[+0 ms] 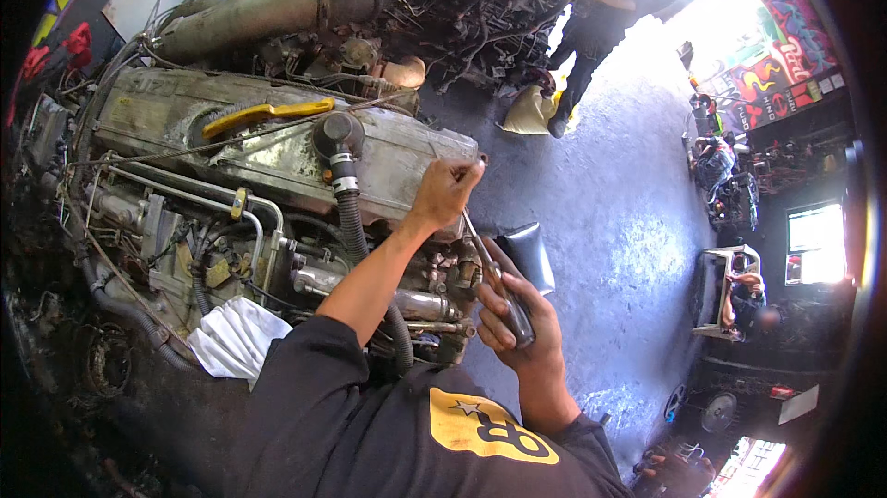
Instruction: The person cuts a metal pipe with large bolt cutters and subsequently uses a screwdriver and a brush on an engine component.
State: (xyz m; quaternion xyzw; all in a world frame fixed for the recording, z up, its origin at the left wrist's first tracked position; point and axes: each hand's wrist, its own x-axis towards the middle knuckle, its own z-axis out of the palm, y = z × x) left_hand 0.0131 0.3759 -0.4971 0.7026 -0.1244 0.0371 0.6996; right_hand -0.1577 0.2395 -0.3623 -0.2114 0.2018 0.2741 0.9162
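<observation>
My left hand (446, 191) is closed at the right end of a large engine's worn metal valve cover (397, 161). A small dark bit shows at its fingertips, too small to name. Just below it, my right hand (525, 321) grips what looks like a screwdriver (520, 324), with a thick dark handle and a thin metal shaft. The shaft slants up and left toward my left hand. Whether its tip touches the engine is hidden there. A black elbow fitting (338, 135) with a ribbed hose stands on the cover, left of my hands.
On the cover lies a yellow curved handle-like piece (268, 115). A white cloth (238, 339) rests on the engine's near side. Metal pipes and hoses run below the cover. Another person (601, 27) stands at the far right beside a pale sack (528, 112) on the grey floor (619, 184).
</observation>
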